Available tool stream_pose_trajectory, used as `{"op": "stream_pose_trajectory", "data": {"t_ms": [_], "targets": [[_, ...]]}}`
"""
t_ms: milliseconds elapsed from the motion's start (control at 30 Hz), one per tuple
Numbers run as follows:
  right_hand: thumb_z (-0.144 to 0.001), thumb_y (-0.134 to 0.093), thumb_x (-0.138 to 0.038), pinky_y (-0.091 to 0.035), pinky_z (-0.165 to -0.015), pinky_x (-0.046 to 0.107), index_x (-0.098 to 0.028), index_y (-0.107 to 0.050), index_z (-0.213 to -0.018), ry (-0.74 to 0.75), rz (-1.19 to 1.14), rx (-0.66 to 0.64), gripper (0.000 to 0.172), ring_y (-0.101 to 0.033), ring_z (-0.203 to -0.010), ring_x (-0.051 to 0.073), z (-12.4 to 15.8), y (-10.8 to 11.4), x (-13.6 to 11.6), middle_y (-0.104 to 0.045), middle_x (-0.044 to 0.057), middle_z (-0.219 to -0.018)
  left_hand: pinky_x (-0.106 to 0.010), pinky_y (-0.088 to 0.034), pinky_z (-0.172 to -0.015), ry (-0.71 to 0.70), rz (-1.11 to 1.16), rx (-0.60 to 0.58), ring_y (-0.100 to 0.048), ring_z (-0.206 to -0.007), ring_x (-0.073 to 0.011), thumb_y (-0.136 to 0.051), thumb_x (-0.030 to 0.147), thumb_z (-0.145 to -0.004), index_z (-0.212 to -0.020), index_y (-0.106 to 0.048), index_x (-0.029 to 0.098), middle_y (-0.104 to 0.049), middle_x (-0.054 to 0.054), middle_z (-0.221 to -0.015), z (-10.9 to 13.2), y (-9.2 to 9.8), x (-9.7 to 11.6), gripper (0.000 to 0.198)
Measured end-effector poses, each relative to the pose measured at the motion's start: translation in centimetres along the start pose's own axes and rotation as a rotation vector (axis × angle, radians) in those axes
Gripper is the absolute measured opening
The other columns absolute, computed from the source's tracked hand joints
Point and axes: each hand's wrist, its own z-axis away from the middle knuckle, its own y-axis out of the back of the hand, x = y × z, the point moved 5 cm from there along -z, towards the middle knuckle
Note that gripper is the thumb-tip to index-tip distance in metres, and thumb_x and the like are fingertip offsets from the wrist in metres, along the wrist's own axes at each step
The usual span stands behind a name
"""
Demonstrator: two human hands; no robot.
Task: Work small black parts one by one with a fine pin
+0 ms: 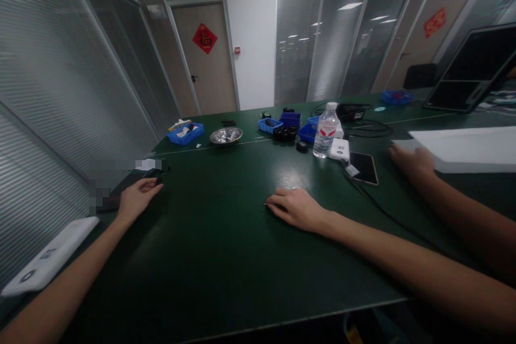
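Observation:
At the left of the green table (209,247), my left hand (137,196) pinches a small dark object (159,181) between thumb and fingers; its kind is too unclear to name. My right hand (298,208) rests on the tabletop nearer the middle, fingers closed. A thin pale tip (265,204) pokes out of its fingertips, and the rest is hidden. Beyond the hands stands a shiny metal bowl (215,141) with small pieces in it.
Behind are a blue basket (185,140), a water bottle (324,137), a white device (339,149), a phone (365,167) and a cable (382,212). Another person's hand (415,164) touches a white sheet (475,150) at right. A white box (52,255) lies left.

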Motion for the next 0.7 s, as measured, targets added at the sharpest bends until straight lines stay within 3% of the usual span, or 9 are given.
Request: {"op": "stream_pose_trajectory", "data": {"t_ms": [133,233,433,700], "targets": [[-0.106,-0.045,-0.035,-0.046,-0.069,0.026,-0.022,-0.068,-0.123,0.005,-0.003,0.001,0.032,-0.065,-0.082,0.016,-0.01,-0.15,0.08,-0.067,0.007,-0.107,-0.030,-0.061,-0.069,-0.044,0.208,0.019,-0.074,-0.084,-0.0227,-0.069,0.055,-0.079,-0.128,-0.065,0.022,-0.071,-0.005,-0.101,0.58,-0.11,0.63,0.059],[-0.106,-0.046,-0.035,-0.046,-0.069,0.026,-0.022,-0.069,-0.123,0.004,-0.003,0.011,0.031,-0.065,-0.081,0.015,0.01,-0.18,0.13,-0.067,0.007,-0.106,-0.030,-0.061,-0.068,-0.018,0.295,-0.013,-0.074,-0.080,-0.0216,-0.069,0.053,-0.079,-0.119,-0.068,0.021,-0.070,-0.004,-0.093,0.62,-0.30,0.64,0.052],[-0.106,-0.046,-0.036,-0.045,-0.068,0.026,-0.022,-0.069,-0.123,0.006,0.003,0.013,0.032,-0.064,-0.081,0.015,0.09,-0.17,0.15,-0.067,0.006,-0.107,-0.028,-0.060,-0.064,0.017,0.307,0.016,-0.072,-0.070,-0.0188,-0.070,0.050,-0.078,-0.110,-0.067,0.021,-0.068,-0.002,-0.086,0.63,-0.18,0.78,0.043],[-0.106,-0.045,-0.036,-0.045,-0.068,0.026,-0.022,-0.068,-0.124,0.005,0.000,0.010,0.032,-0.064,-0.081,0.015,0.06,-0.10,0.09,-0.068,0.006,-0.108,-0.029,-0.061,-0.064,0.004,0.349,0.006,-0.072,-0.073,-0.0200,-0.066,0.057,-0.081,-0.116,-0.066,0.019,-0.068,-0.004,-0.094,0.59,-0.06,0.70,0.052]]}}
